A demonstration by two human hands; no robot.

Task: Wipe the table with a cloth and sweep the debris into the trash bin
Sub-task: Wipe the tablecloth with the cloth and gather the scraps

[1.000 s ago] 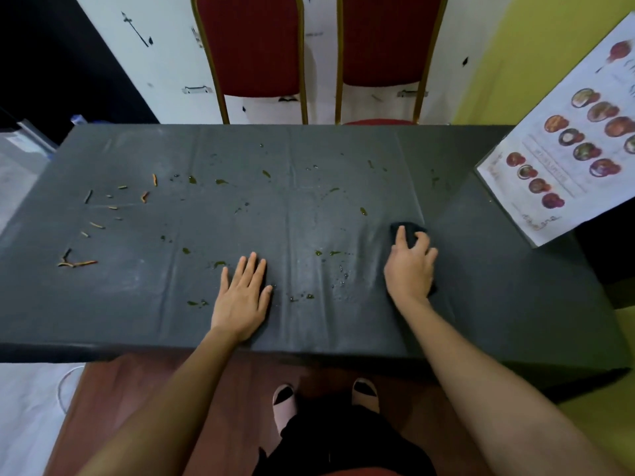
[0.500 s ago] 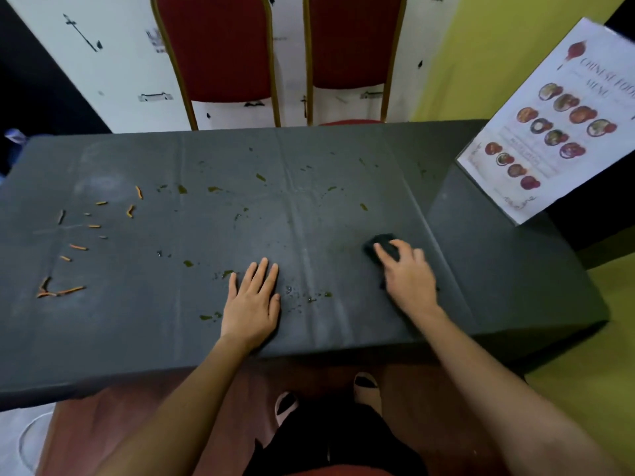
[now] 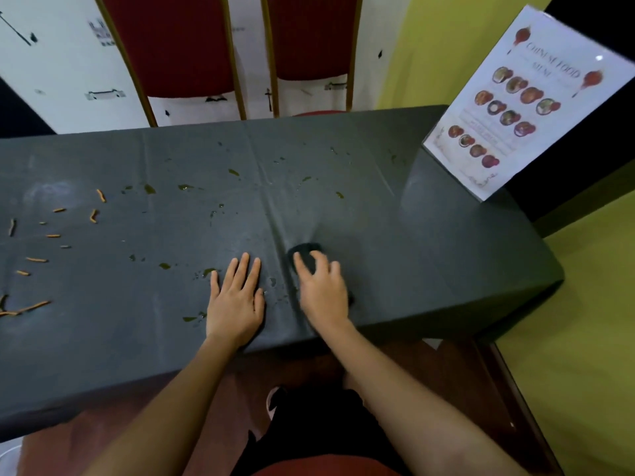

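Note:
A table under a dark grey cover (image 3: 446, 255) fills the view. My right hand (image 3: 323, 293) presses a small dark cloth (image 3: 307, 250) onto the cover near the front edge, fingers spread on top of it; the cover wrinkles ahead of the cloth. Just to its left, my left hand (image 3: 237, 304) lies flat on the cover with straight fingers. Orange strips of debris (image 3: 92, 214) are scattered at the left end. Green bits (image 3: 149, 188) and wet drops dot the middle. No trash bin is in view.
A standing menu card (image 3: 522, 104) rests on the table's far right corner. Two red chairs (image 3: 171, 42) (image 3: 312, 36) stand behind the far edge. My feet are on brown floor below the near edge.
My right hand has slid the cloth leftward along the front of the table, close to my left hand. The left hand has stayed flat. The camera has swung to the right.

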